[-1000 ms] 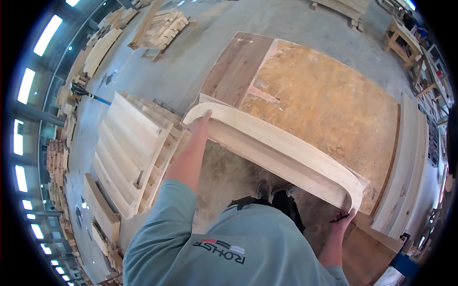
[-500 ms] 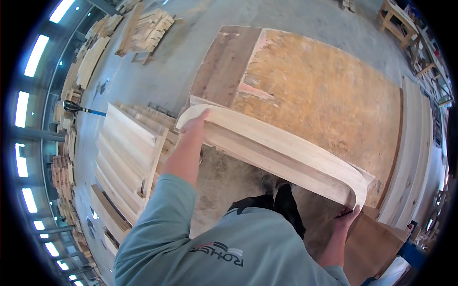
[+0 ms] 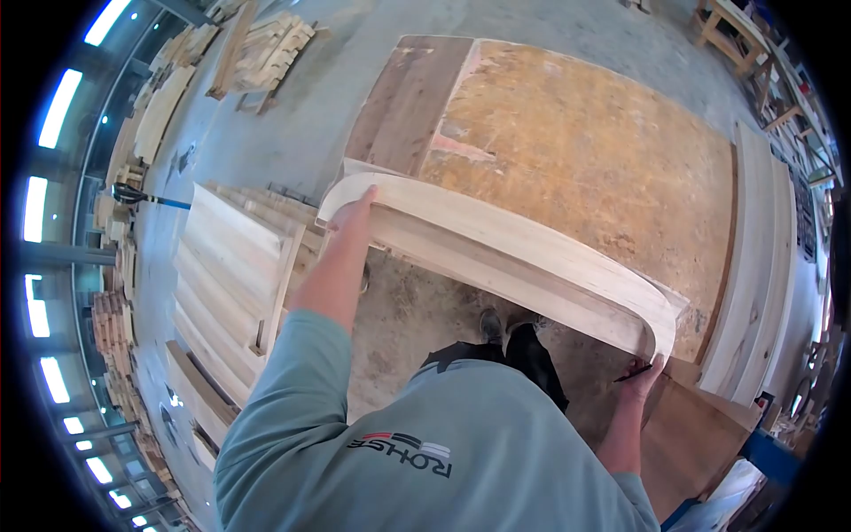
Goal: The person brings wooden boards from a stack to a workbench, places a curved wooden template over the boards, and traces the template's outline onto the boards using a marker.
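the readable writing is on the chest of the grey-green shirt (image 3: 496,452): a printed logo (image 3: 410,448) whose letters look like "rohs" and one more that i can't make out for certain, lying upside down to the wearer beside red, dark and pale bars. the long pale wooden piece (image 3: 505,228), its two ends curved, lies along the near edge of the counter (image 3: 585,151), in front of the person. the left hand (image 3: 357,213) has its fingers clasped on the left end, thumb on the upper face and the rest mostly hidden. the right hand (image 3: 644,377) meets the right end, its fingers bent around a slim dark stick (image 3: 632,373), like a pen; whether they also grip the wood is unclear. the counter's top is worn orange-brown, with a darker brown strip (image 3: 412,102) on the left. close on the left, a stack of pale panels (image 3: 226,275) crowds the floor (image 3: 417,324); along the right edge run long pale boards (image 3: 758,257). a brown board (image 3: 696,434) leans near the right forearm, with a blue part (image 3: 769,461) beside it. farther off sit a timber stack (image 3: 269,53) and a wooden bench (image 3: 729,37).
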### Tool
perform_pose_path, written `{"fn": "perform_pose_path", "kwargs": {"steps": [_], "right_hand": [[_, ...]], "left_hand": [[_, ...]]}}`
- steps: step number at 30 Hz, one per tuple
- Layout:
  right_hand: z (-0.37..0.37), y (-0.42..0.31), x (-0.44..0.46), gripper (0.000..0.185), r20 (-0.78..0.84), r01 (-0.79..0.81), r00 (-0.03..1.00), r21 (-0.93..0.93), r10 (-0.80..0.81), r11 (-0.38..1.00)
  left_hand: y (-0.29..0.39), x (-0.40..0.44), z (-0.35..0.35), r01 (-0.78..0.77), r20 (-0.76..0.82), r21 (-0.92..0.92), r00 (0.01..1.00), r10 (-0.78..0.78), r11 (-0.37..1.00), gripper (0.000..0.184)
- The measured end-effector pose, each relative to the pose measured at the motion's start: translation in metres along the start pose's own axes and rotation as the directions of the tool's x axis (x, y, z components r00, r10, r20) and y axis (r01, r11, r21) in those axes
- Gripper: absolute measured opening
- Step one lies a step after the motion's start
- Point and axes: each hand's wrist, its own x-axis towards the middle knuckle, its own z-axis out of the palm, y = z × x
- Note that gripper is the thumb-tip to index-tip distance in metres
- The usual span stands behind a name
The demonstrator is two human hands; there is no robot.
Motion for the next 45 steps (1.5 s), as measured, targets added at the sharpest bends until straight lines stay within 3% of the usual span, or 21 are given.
{"fn": "perform_pose_path", "kwargs": {"steps": [4, 6, 10, 12, 16, 19, 21, 25, 27, 31, 33, 37, 39, 40, 42, 43, 45], "right_hand": [[-0.001, -0.001, 0.001, 0.048, 0.034, -0.017, 0.999, -0.004, 0.017, 1.000], [0.010, -0.006, -0.013, 0.049, 0.023, 0.021, 1.000, -0.032, -0.020, 0.999], [0.011, -0.003, -0.014, 0.049, 0.002, 0.032, 1.000, -0.052, -0.031, 0.998], [0.011, -0.002, -0.013, 0.049, -0.026, 0.029, 0.999, -0.038, -0.030, 0.999], [0.010, -0.001, -0.018, 0.049, -0.015, 0.029, 0.999, -0.010, -0.029, 1.000], [0.002, 0.000, -0.007, 0.049, 0.037, 0.015, 0.999, -0.010, -0.014, 1.000], [-0.002, 0.000, -0.004, 0.048, 0.106, -0.021, 0.994, -0.027, 0.024, 0.999], [-0.003, 0.003, -0.001, 0.048, 0.043, -0.037, 0.998, 0.005, 0.037, 0.999], [-0.016, 0.010, 0.015, 0.050, 0.075, -0.032, 0.997, -0.010, 0.033, 0.999], [0.001, 0.002, -0.006, 0.048, 0.082, -0.023, 0.996, 0.002, 0.023, 1.000], [0.009, 0.002, -0.007, 0.048, 0.030, -0.040, 0.999, 0.064, 0.039, 0.997], [0.008, 0.001, -0.011, 0.044, -0.083, 0.013, 0.997, 0.039, -0.010, 0.999], [0.005, 0.003, -0.007, 0.042, -0.005, -0.016, 1.000, 0.041, 0.016, 0.999], [0.003, 0.003, -0.005, 0.041, 0.030, -0.026, 0.999, 0.053, 0.025, 0.998], [0.005, 0.002, -0.007, 0.041, 0.026, -0.025, 0.999, 0.055, 0.023, 0.998], [0.005, 0.002, -0.009, 0.040, 0.022, -0.023, 1.000, 0.055, 0.022, 0.998], [0.005, 0.004, -0.007, 0.040, 0.017, -0.012, 1.000, 0.053, 0.011, 0.999]], "left_hand": [[-0.025, 0.008, 0.007, -0.254, 0.134, -0.140, 0.953, 0.273, 0.957, 0.100], [-0.022, -0.021, 0.006, -0.171, 0.342, -0.363, 0.890, 0.302, 0.916, 0.091], [-0.013, -0.023, 0.014, -0.054, 0.243, -0.230, 0.964, 0.111, 0.972, 0.091], [-0.014, -0.026, 0.009, -0.095, 0.386, -0.277, 0.900, 0.202, 0.956, 0.093], [-0.018, -0.018, 0.013, -0.277, 0.380, -0.222, 0.858, 0.344, 0.935, 0.093], [-0.010, -0.053, -0.003, -0.314, 0.293, -0.168, 0.889, 0.351, 0.934, 0.091], [-0.002, -0.072, -0.013, -0.353, 0.137, 0.250, 0.935, 0.328, 0.901, 0.077], [0.003, -0.085, -0.015, -0.562, 0.288, 0.358, 0.826, 0.485, 0.746, 0.066], [-0.006, -0.047, 0.027, -0.586, 0.061, 0.105, 0.810, 0.583, 0.803, 0.054], [-0.008, -0.063, 0.028, -0.590, -0.004, 0.006, 0.807, 0.590, 0.807, 0.046], [-0.012, -0.057, 0.030, -0.714, -0.048, 0.043, 0.697, 0.715, 0.699, 0.043], [-0.021, -0.074, 0.034, -0.773, -0.015, -0.035, 0.634, 0.773, 0.633, 0.043], [-0.029, -0.090, 0.034, -0.842, -0.022, 0.304, 0.461, 0.887, 0.445, 0.054], [-0.026, -0.096, 0.032, -0.842, -0.025, 0.306, 0.458, 0.888, 0.443, 0.054], [-0.021, -0.109, 0.028, -0.762, 0.163, 0.294, 0.635, 0.755, 0.577, 0.086], [-0.020, -0.116, 0.024, -0.763, 0.165, 0.296, 0.634, 0.756, 0.575, 0.086], [-0.015, -0.131, 0.014, -0.691, 0.369, 0.213, 0.712, 0.598, 0.691, 0.125]]}}
